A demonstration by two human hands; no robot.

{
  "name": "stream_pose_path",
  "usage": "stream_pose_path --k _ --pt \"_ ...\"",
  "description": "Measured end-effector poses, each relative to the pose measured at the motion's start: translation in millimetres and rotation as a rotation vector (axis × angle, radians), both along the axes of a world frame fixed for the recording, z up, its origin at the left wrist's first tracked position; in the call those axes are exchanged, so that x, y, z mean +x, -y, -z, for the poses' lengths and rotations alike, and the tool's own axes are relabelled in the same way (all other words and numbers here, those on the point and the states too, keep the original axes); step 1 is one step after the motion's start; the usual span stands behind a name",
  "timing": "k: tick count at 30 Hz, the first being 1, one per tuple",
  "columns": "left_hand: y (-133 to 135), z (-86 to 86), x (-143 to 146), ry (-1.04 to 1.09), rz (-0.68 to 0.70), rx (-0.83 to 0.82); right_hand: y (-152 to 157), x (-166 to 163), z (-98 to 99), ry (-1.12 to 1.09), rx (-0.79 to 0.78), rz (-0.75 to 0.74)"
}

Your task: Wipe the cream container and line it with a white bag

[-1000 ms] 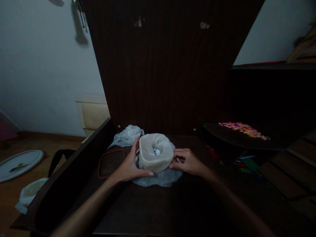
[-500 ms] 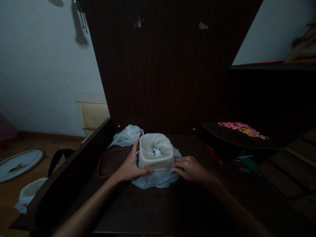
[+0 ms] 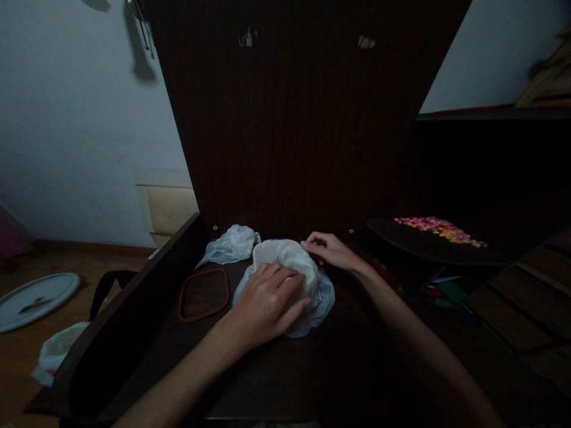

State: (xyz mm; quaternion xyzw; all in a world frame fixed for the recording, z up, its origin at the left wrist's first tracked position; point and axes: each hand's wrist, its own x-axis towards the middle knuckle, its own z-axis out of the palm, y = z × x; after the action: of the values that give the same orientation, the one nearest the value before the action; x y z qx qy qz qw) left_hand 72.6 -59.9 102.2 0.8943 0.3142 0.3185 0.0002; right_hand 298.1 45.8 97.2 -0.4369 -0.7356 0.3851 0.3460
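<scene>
A pale plastic container point(image 3: 289, 258) lined with a thin white plastic bag point(image 3: 319, 300) stands on a dark wooden surface point(image 3: 312, 368). My left hand point(image 3: 266, 304) lies over the container's near side, fingers spread across its top and front. My right hand point(image 3: 328, 248) is at the container's far right edge, fingers curled and pinching at the bag there. What the fingertips hold is too dark to make out clearly.
A dark lid with a reddish rim point(image 3: 204, 293) lies left of the container. A crumpled white bag point(image 3: 232, 244) sits behind it. A dark tray of small coloured pieces point(image 3: 439, 230) is at right. On the floor at left lie a round white plate point(image 3: 35, 291) and another bag point(image 3: 56, 351).
My left hand moved from the container's left side onto its top and front. My right hand went from the near right side round to the far right edge.
</scene>
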Motion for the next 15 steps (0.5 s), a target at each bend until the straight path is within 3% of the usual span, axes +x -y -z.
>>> stream_pose_path --k 3,6,15 --pt "-3.6 0.7 24.4 -0.149 -0.034 0.025 -10.4 -7.4 0.2 0.06 0.029 -0.005" --pt "-9.6 5.9 33.2 -0.166 -0.038 0.032 -14.0 -9.6 -1.0 0.086 0.056 0.006" --pt "-3.7 4.3 18.9 0.033 0.056 0.002 -25.4 -13.3 -4.0 0.077 0.153 0.103"
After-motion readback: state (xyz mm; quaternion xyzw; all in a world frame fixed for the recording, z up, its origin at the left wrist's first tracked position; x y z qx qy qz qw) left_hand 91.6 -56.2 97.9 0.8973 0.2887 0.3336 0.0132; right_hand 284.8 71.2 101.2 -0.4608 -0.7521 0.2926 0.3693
